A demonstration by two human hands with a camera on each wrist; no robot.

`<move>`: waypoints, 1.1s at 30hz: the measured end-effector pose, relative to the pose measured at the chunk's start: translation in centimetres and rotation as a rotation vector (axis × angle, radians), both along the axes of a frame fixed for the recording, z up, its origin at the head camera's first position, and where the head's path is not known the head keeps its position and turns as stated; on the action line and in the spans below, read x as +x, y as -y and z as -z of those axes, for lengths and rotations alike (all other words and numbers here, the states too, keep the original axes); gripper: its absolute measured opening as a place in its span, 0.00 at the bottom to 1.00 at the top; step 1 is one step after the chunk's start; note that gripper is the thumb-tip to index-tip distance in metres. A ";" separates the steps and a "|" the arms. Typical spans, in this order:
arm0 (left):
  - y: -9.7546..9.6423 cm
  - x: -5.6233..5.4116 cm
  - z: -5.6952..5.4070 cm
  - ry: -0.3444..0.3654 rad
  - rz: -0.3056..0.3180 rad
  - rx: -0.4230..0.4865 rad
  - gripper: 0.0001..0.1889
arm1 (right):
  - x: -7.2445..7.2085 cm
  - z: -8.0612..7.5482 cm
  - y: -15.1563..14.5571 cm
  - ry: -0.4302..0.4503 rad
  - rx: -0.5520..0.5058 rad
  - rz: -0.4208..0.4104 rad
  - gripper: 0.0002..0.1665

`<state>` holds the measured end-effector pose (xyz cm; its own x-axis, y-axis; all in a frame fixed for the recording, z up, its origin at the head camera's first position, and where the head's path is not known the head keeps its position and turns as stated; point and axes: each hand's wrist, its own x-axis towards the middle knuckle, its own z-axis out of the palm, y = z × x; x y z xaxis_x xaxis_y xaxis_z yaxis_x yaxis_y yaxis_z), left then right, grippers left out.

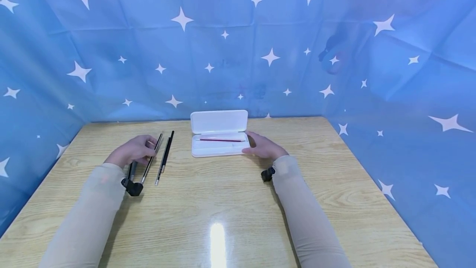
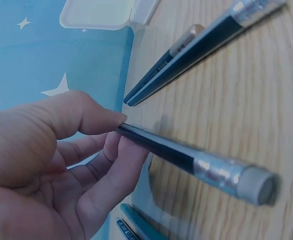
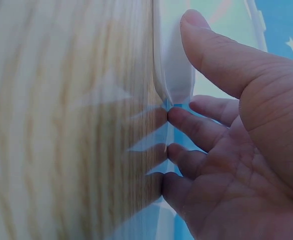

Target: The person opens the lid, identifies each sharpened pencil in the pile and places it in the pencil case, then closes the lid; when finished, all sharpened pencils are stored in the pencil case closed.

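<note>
My left hand point(image 1: 134, 151) pinches a dark pencil point(image 2: 161, 147) between thumb and fingers. Its silver ferrule and grey eraser point(image 2: 256, 186) point back toward the wrist, slanting over the tabletop. Just right of that hand lie a black pen-like stick point(image 1: 168, 150) and another dark pencil point(image 1: 161, 166) with a silver end. A white pencil case point(image 1: 219, 151) stands with its lid point(image 1: 219, 122) raised and a red pencil point(image 1: 223, 140) inside. My right hand point(image 1: 263, 147) holds the case's right end, thumb at the front corner and fingers toward the back.
Partly hidden under my left wrist are more dark, slim items point(image 1: 132, 171), seen as teal and dark shafts point(image 2: 139, 222) in the left wrist view. The wooden table point(image 1: 238, 202) ends at a blue star-patterned curtain point(image 1: 223, 69) behind the case.
</note>
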<state>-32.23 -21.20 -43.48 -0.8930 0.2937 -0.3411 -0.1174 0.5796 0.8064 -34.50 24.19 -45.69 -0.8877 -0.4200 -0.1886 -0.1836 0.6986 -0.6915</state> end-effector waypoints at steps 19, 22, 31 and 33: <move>0.3 0.0 -1.1 -0.071 0.001 0.023 0.30 | -0.2 0.2 -0.1 -0.005 0.010 -0.001 0.47; 0.3 0.0 -1.1 -0.076 0.005 0.021 0.31 | -0.2 0.1 -0.1 -0.009 -0.001 -0.008 0.47; 0.4 0.1 -1.4 -0.115 0.001 0.054 0.29 | 0.0 0.2 0.0 -0.017 0.016 -0.002 0.46; 0.4 0.1 -1.5 -0.117 0.002 0.061 0.28 | 0.0 0.2 0.0 -0.018 0.017 0.000 0.46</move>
<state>-32.14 -21.62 -42.01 -0.9249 0.3127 -0.2162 -0.0194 0.5292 0.8483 -34.50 24.16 -45.84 -0.8909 -0.4171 -0.1800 -0.1960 0.7103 -0.6761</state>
